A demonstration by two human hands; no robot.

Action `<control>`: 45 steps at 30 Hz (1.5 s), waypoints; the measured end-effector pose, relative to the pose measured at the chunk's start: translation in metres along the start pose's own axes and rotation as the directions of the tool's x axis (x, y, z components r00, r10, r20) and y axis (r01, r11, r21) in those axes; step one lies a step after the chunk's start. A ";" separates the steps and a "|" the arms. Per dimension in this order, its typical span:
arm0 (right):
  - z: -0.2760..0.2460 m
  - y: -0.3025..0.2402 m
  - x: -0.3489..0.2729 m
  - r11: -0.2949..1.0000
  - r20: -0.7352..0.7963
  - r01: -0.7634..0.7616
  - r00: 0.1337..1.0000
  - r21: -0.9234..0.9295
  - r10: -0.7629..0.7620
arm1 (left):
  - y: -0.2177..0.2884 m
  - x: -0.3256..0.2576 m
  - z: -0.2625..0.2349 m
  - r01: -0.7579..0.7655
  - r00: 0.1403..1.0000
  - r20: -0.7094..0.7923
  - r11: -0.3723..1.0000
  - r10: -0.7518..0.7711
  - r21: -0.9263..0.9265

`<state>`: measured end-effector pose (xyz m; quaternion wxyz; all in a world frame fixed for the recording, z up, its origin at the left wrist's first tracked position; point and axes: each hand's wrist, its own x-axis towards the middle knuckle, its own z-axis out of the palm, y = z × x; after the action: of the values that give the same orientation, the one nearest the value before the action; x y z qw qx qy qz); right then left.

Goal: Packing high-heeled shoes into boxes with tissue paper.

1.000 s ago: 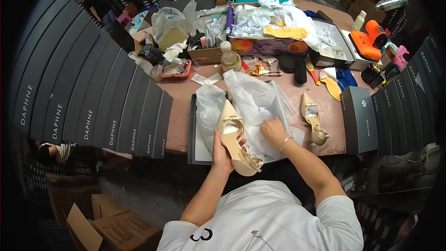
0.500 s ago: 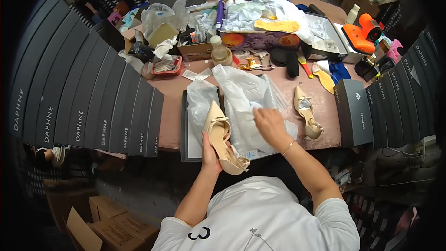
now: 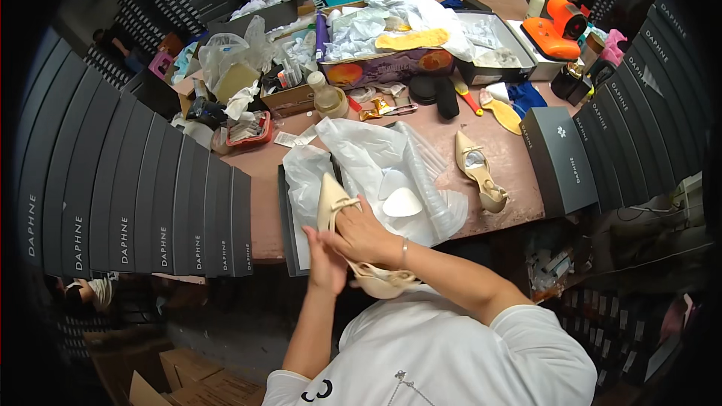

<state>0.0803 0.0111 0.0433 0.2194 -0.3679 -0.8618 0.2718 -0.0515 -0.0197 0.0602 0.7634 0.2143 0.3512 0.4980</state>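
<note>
A beige pointed-toe pump [image 3: 330, 194] with a small bow is tilted between my hands, toe pointing away and heel toward my shirt. My left hand [image 3: 325, 265] holds it along its left side. My right hand [image 3: 368, 237], a bracelet at the wrist, lies over the shoe's opening and grips it there; some fingertips are hidden inside. Beneath is an open dark shoebox [image 3: 289, 210] lined with white tissue paper [image 3: 365, 152]. Two pale rounded pads [image 3: 402, 201] lie on the paper. The matching pump [image 3: 475, 168], with white stuffing inside, rests on the table to the right.
Rows of dark shoeboxes [image 3: 143, 195] stand along the left, and more shoeboxes [image 3: 560, 165] on the right. Across the back are a carton of crumpled paper [image 3: 387, 68], a glue bottle [image 3: 326, 95], a red-handled brush [image 3: 469, 99], yellow insoles [image 3: 500, 115] and an orange device [image 3: 551, 36].
My right hand has moved left from above the tissue onto the pump's opening. The pump has shifted slightly left, and the pale pads now show on the paper. The whole view has turned a little.
</note>
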 end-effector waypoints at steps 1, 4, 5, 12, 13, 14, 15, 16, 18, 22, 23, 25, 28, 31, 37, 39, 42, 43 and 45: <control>0.002 -0.006 -0.009 0.999 -0.038 0.041 0.998 -0.035 -0.042 | 0.011 0.011 -0.015 0.021 0.999 0.039 0.999 -0.020 -0.024; 0.022 -0.016 -0.007 0.993 -0.019 -0.101 0.995 0.064 0.102 | -0.012 0.037 -0.046 0.088 0.986 -0.138 0.995 -0.094 -0.043; 0.015 -0.012 -0.001 0.982 0.115 -0.162 0.982 0.091 0.152 | -0.017 0.046 -0.051 0.091 0.981 -0.167 0.995 -0.096 -0.036; 0.002 -0.029 0.019 0.968 0.030 -0.077 0.997 0.239 0.072 | 0.026 0.021 -0.012 -0.104 0.977 -0.170 0.981 0.131 0.162; -0.005 -0.030 0.014 0.968 0.054 -0.068 0.997 0.243 0.057 | 0.027 0.021 -0.007 -0.112 0.974 -0.170 0.973 0.147 0.203; -0.010 -0.035 0.004 0.970 -0.096 0.046 0.995 0.238 -0.024 | 0.031 0.018 0.001 -0.127 0.983 -0.105 0.971 0.151 0.204; -0.012 -0.036 -0.008 0.974 -0.104 0.081 0.993 0.210 -0.060 | 0.029 0.020 -0.001 -0.082 0.991 -0.093 0.983 0.099 0.166; -0.015 -0.035 -0.017 0.976 -0.111 0.116 0.989 0.182 -0.096 | 0.027 0.026 -0.003 -0.037 0.996 -0.078 0.991 0.047 0.128; -0.005 -0.024 -0.020 0.980 -0.059 0.074 0.996 0.184 -0.064 | 0.012 0.034 -0.008 0.018 0.986 -0.169 0.997 -0.006 0.070; -0.008 -0.021 0.003 0.955 0.072 -0.118 0.992 0.273 0.102 | 0.007 0.030 -0.018 -0.089 0.967 -0.240 0.996 0.083 -0.015; -0.011 -0.018 -0.001 0.937 0.051 -0.069 0.997 0.343 0.054 | 0.008 0.030 -0.016 -0.076 0.974 -0.211 0.996 0.083 0.041; -0.013 -0.020 -0.005 0.869 -0.014 0.046 0.999 0.492 -0.045 | 0.019 0.025 -0.022 -0.054 0.983 -0.164 0.983 0.084 0.177; -0.030 -0.021 -0.031 0.743 0.082 -0.087 0.996 0.664 0.042 | 0.026 0.033 -0.042 -0.013 0.994 -0.111 0.996 0.023 0.089; -0.051 -0.021 -0.035 0.914 0.071 -0.133 0.991 0.384 0.115 | 0.027 0.039 -0.035 0.030 0.998 -0.054 0.999 -0.029 0.020; 0.003 -0.012 0.008 0.952 -0.059 -0.275 0.961 -0.133 0.270 | 0.005 0.024 -0.012 -0.067 0.987 -0.142 0.997 0.071 0.035; 0.015 -0.007 0.018 0.956 -0.120 -0.273 0.958 -0.110 0.260 | 0.016 0.022 -0.007 -0.088 0.987 -0.116 0.979 0.110 0.181; 0.017 -0.008 0.004 0.951 -0.081 -0.295 0.954 -0.091 0.288 | 0.010 0.019 -0.008 -0.071 0.983 -0.157 0.983 0.098 0.172; 0.014 -0.010 -0.002 0.950 -0.048 -0.300 0.954 -0.091 0.297 | 0.006 0.019 -0.009 -0.070 0.982 -0.159 0.981 0.100 0.184; 0.008 -0.008 -0.028 0.955 -0.054 -0.243 0.965 0.171 0.255 | 0.009 0.020 -0.012 -0.046 0.992 -0.108 0.983 0.066 0.178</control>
<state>0.0894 -0.0175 0.0368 0.2450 -0.4644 -0.7746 0.3525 -0.0609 0.0020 0.0522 0.7059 0.2616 0.4302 0.4981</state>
